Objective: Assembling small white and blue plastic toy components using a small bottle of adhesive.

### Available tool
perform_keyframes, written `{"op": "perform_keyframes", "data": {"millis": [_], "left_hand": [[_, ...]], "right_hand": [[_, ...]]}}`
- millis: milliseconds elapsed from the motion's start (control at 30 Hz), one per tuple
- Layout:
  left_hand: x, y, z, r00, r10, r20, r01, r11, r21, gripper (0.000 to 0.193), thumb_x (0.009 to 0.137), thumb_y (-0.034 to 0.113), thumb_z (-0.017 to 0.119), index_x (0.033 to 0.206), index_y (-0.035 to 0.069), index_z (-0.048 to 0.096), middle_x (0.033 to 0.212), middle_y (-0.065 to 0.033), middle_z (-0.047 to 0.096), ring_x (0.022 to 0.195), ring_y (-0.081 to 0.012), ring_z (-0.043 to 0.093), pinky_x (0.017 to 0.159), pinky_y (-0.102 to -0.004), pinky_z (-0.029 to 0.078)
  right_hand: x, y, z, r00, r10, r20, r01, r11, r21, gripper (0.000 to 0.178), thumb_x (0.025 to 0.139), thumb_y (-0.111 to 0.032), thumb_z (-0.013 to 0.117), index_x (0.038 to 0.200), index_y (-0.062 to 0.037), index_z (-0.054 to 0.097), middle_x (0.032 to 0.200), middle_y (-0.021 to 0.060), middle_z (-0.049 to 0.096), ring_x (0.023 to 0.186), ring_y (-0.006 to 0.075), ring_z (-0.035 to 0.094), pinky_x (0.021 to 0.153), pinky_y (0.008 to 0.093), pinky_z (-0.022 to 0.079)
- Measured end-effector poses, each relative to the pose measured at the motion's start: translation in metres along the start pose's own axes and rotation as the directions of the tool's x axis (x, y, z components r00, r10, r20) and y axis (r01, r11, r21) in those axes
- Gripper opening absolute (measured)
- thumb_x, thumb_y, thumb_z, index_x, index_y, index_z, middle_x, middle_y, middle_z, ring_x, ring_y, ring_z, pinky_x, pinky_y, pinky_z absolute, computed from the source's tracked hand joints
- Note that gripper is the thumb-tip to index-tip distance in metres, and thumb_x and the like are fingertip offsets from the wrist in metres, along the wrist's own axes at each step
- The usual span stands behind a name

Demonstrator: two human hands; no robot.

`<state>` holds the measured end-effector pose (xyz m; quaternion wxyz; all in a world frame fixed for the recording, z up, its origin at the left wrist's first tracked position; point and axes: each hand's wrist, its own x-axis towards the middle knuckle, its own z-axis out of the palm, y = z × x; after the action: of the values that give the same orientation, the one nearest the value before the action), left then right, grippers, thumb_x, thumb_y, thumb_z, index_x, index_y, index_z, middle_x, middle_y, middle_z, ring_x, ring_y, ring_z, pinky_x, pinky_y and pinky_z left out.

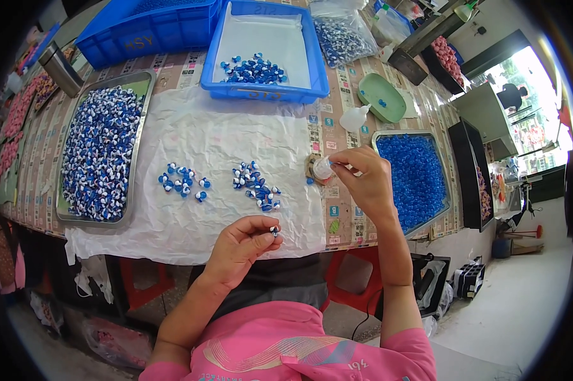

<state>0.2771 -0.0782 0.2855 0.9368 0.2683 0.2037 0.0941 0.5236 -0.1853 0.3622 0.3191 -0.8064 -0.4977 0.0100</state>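
Near the front edge of the white paper, my left hand (243, 244) pinches a small blue-and-white bead (274, 230) between thumb and fingertips. My right hand (366, 174) is closed in a pinch at the mouth of a small whitish bottle (322, 168); what its fingertips hold is too small to make out. The bottle tilts on a round brownish base (313, 166), with a blue bead (310, 181) beside it. Two loose groups of blue-and-white beads lie on the paper, a left group (183, 180) and a right group (258, 185).
A metal tray of blue-and-white beads (148, 95) stands at left, a tray of clear blue beads (447, 190) at right. Behind are a blue bin (318, 70), a second blue bin (128, 44), a green dish (394, 108), a white squeeze bottle (354, 119) and a steel flask (61, 70).
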Motion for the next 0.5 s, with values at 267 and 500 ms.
{"op": "perform_keyframes", "data": {"millis": [267,500], "left_hand": [[0.002,-0.001,-0.004,1.000,0.014,0.022,-0.015,1.000,0.006,0.027,0.090,-0.003,0.062,0.117,0.000,0.060,0.107,-0.0086,0.065,0.094,-0.0166,0.067,0.086,-0.0296,0.055],[0.003,-0.002,-0.003,1.000,-0.005,0.005,0.005,0.999,0.039,0.029,0.089,-0.002,0.064,0.118,0.000,0.059,0.108,-0.0100,0.065,0.093,-0.0166,0.067,0.086,-0.0302,0.055]], "right_hand": [[-0.028,-0.033,0.006,0.999,-0.007,0.032,-0.001,0.965,0.261,0.020,0.072,0.005,0.074,0.090,-0.0035,0.073,0.087,0.0062,0.071,0.079,0.0157,0.065,0.066,0.0263,0.053],[-0.062,-0.054,0.035,0.985,-0.033,0.167,-0.054,0.869,0.491,0.022,0.071,0.006,0.075,0.091,-0.0036,0.073,0.090,0.0064,0.072,0.081,0.0150,0.065,0.067,0.0262,0.053]]}}
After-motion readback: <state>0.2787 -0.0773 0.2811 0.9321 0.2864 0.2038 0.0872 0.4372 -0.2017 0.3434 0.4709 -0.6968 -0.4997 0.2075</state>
